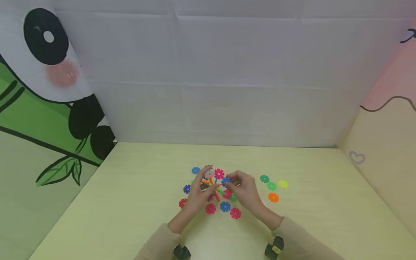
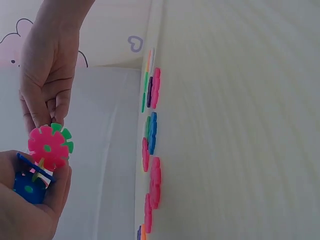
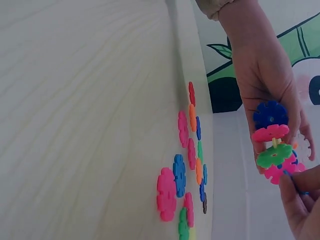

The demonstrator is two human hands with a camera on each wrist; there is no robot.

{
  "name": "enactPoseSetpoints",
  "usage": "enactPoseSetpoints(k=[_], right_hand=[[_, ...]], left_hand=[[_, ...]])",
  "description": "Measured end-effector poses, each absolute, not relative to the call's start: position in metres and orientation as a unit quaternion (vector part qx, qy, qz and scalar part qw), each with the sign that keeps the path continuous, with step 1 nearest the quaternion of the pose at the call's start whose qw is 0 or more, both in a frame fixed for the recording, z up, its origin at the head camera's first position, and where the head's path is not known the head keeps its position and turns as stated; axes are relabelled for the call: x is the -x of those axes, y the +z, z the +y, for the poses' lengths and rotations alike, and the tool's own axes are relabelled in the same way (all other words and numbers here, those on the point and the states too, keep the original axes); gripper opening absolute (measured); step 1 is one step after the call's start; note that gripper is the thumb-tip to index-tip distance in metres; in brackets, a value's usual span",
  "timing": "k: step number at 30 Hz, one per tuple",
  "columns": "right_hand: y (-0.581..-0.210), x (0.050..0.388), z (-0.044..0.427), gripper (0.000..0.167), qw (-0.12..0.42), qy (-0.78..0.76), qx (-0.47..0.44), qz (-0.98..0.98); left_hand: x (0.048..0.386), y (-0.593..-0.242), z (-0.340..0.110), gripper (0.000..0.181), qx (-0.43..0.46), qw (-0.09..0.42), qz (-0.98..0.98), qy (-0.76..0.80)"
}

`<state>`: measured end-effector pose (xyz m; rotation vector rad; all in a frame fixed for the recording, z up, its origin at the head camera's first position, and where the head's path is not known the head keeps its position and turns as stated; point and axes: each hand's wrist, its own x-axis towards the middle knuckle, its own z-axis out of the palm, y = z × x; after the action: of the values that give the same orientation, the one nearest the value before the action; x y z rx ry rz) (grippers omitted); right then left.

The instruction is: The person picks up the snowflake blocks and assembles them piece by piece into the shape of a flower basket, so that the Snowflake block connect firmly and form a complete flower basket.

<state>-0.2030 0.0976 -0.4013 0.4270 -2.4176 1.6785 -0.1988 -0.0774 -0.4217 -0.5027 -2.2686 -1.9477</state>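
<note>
My left hand [image 1: 196, 195] holds a cluster of interlocked flower-shaped plastic discs above the table. In the right wrist view the cluster shows a dark blue disc [image 3: 270, 115], a pink disc [image 3: 270, 133] and a green disc [image 3: 274, 155] slotted together at angles. The left wrist view shows a pink disc [image 2: 48, 147] at the cluster's top, over the left fingers. From the other side my right hand [image 1: 246, 190] reaches in, its thumb and fingertips pinching a blue disc [image 1: 226, 181] at the cluster's edge. Whether that disc is slotted in, I cannot tell.
Loose discs lie flat around and below the hands, among them a pink disc [image 1: 210, 208], a blue disc [image 1: 225, 206] and a red disc [image 1: 183, 203]. Farther right lie an orange disc [image 1: 273, 197], a yellow disc [image 1: 283, 184] and two green ones. A pale wall [image 1: 227, 115] stands behind the table.
</note>
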Motion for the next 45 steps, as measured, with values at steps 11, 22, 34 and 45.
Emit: enactPoseSetpoints(k=[11, 22, 34, 45], right_hand=[[-0.411, 0.223, 0.113, 0.015, 0.070, 0.594, -0.172, -0.782], [-0.417, 0.232, 0.114, 0.018, 0.004, 0.560, -0.269, -0.784], [-0.431, 0.267, 0.159, 0.025, -0.041, 0.412, -0.260, -0.872], [-0.456, 0.274, 0.173, 0.024, -0.098, 0.365, -0.237, -0.895]], left_hand=[[0.200, -0.419, -0.086, 0.052, 0.201, -0.035, -0.730, -0.652], [0.198, -0.427, -0.095, 0.061, 0.187, -0.051, -0.759, -0.622], [0.200, -0.434, -0.122, 0.065, 0.130, -0.047, -0.767, -0.626], [0.197, -0.429, -0.126, 0.064, 0.124, -0.048, -0.761, -0.634]])
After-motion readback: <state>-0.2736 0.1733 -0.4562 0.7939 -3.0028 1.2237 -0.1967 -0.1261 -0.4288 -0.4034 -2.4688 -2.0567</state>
